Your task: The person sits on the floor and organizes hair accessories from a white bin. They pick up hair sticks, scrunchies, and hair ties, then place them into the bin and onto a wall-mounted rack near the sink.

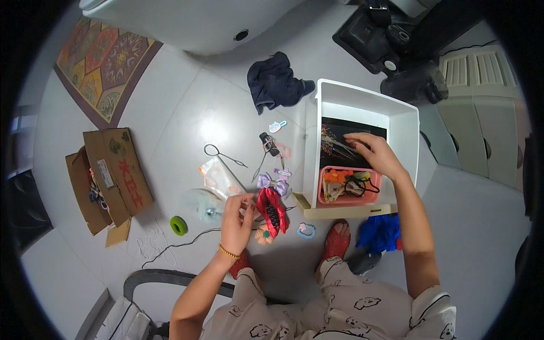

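My right hand [376, 154] is inside a white drawer [369, 94], fingers over a black tray [340, 159]. Long silvery hair ornaments [333, 140] lie on that tray, reaching close to my thumb; a grip on them is not clear. Beside the tray, a pink plastic basket [377, 196] holds an orange flower hair tie [338, 175] and a black hair band [359, 186]. My left hand [238, 219] hovers with parted fingers just left of a red satin bow hair clip [272, 212]. Above that clip is a lilac bow [273, 183]. A clear plastic packet [224, 177] lies past my left fingers.
A cardboard box [123, 174] stands at left, near a green hair tie [178, 225]. Dark cloth [276, 83] and a black loop hair tool [224, 155] lie on the floor. Blue fabric [378, 233] is by my foot. A black cord [182, 244] crosses below my left hand.
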`<control>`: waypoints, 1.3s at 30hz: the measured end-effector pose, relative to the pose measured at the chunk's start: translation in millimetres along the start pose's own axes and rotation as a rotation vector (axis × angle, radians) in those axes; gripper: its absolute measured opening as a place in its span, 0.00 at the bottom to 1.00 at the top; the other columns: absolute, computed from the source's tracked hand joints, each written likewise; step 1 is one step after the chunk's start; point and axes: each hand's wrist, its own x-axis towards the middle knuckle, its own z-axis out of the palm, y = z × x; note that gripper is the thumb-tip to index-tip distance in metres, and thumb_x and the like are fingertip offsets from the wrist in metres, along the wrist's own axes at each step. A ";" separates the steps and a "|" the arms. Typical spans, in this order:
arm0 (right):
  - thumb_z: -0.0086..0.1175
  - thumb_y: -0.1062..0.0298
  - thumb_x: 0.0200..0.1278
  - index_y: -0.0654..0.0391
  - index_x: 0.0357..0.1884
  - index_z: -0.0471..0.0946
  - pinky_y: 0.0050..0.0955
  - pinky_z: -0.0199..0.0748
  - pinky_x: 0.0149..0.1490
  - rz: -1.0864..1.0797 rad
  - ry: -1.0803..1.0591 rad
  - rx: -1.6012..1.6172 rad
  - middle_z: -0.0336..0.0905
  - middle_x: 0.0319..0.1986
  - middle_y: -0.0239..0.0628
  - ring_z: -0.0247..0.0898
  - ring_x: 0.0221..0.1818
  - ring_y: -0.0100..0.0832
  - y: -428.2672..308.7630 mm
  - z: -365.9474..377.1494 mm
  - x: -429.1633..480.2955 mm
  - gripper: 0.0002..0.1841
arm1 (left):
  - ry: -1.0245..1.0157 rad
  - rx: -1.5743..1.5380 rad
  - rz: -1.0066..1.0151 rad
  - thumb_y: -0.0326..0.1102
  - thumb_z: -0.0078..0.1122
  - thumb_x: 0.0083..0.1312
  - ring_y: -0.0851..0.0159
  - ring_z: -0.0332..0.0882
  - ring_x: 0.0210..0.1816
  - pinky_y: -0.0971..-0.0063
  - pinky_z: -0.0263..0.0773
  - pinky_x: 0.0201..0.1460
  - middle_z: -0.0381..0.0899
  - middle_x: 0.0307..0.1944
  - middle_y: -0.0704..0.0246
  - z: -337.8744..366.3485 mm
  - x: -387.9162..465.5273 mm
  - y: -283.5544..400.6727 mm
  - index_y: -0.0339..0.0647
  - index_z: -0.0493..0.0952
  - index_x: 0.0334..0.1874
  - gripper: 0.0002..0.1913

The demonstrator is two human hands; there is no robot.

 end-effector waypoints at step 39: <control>0.69 0.69 0.52 0.45 0.70 0.67 0.42 0.76 0.52 0.027 0.105 -0.757 0.75 0.57 0.38 0.78 0.47 0.46 3.4 -9.1 -15.2 0.39 | 0.253 -0.423 -0.216 0.29 0.56 0.73 0.74 0.79 0.41 0.80 0.70 0.43 0.82 0.44 0.73 -113.4 -15.4 -1.0 0.38 0.77 0.55 0.11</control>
